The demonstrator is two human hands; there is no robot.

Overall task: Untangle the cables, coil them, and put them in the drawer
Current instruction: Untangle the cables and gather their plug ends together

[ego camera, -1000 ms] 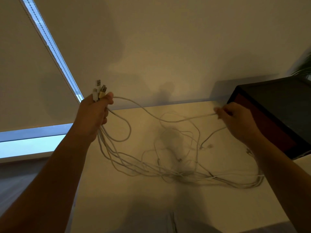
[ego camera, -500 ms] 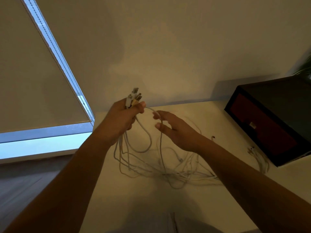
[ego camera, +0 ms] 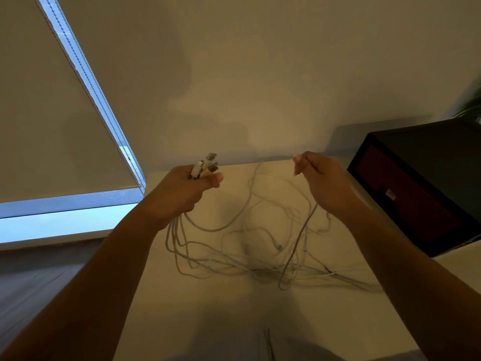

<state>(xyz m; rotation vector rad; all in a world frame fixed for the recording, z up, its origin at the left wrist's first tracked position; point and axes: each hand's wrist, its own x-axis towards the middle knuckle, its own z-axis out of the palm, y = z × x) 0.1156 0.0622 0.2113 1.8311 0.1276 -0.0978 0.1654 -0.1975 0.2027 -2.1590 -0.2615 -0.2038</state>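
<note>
Tangle of thin white cables [ego camera: 260, 259] lies mid-worktop, its loops crossing many times over; nothing is coiled. I judge the task early: untangling is under way, coiling and stowing are all left.

Cluster of white and metal plug ends [ego camera: 205, 165] stands out of the top of the left hand [ego camera: 182, 191], at 10 o'clock from the tangle. That grip is a closed fist round several cable ends, thumb across, with the cords hanging out below into the heap.

Right hand [ego camera: 322, 183], at 1 o'clock from the tangle, has its fingers curled. Its grip is closed on a single white strand [ego camera: 303, 227] that drops from the hand into the knot. Both hands are raised clear of the cream worktop [ego camera: 197, 308].

Dark box-shaped drawer unit with red front [ego camera: 406, 212] sits at 3 o'clock from the tangle. The drawer looks closed to me, so opening it also remains.

Writing: a small pale tag [ego camera: 390, 195] on the red front is too small to read. No brand is legible on plugs or cables.
</note>
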